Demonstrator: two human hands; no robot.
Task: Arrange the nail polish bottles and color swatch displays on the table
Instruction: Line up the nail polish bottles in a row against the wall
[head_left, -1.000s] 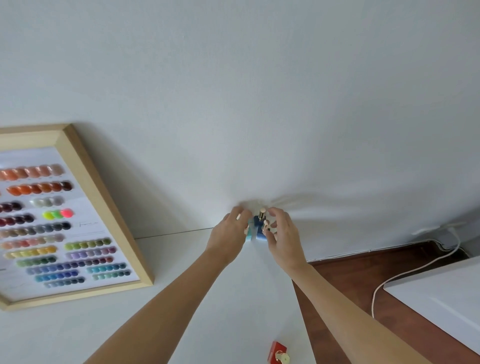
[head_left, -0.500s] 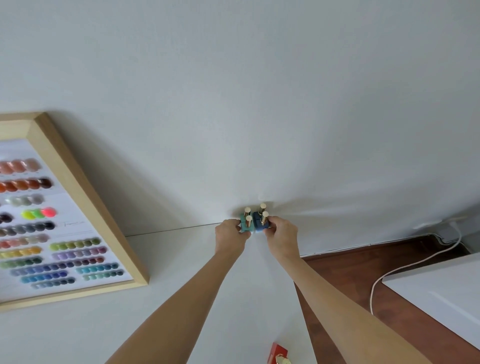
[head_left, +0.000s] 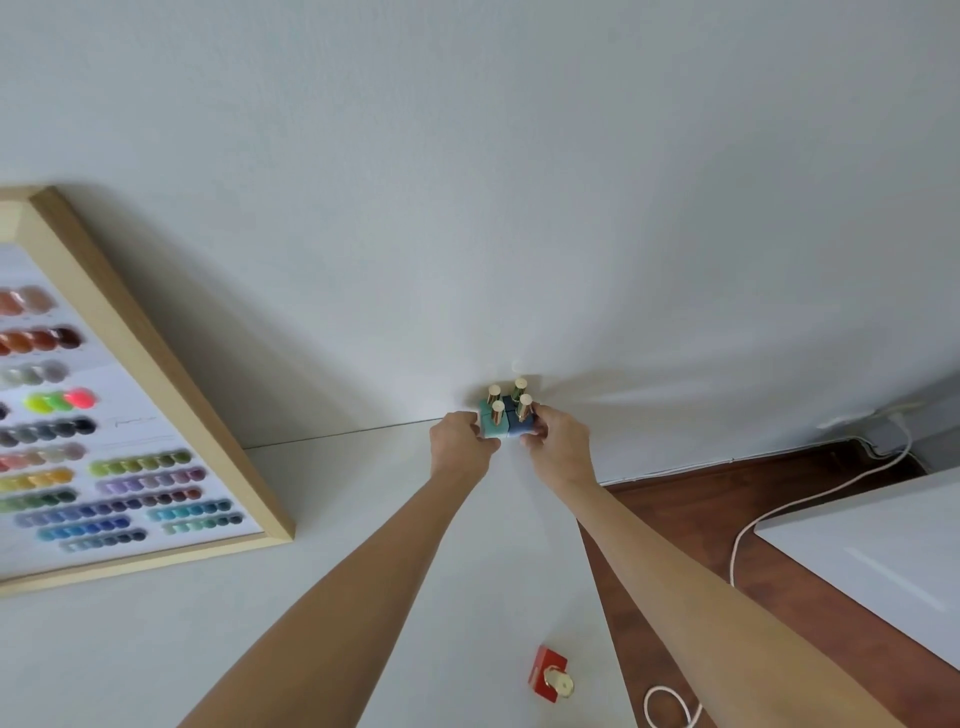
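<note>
Both hands' grip (head_left: 506, 439) around clustered bottles (head_left: 506, 415)

Hands (head_left: 511, 447) around bottle cluster (head_left: 508, 415)

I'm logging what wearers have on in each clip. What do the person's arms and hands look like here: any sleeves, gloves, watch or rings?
Both forearms are bare for as far as the view shows them; no sleeve appears. The left hand and right hand wear no gloves. No watch, bracelet or ring is visible, though the fingertips are too small to check closely.
</note>
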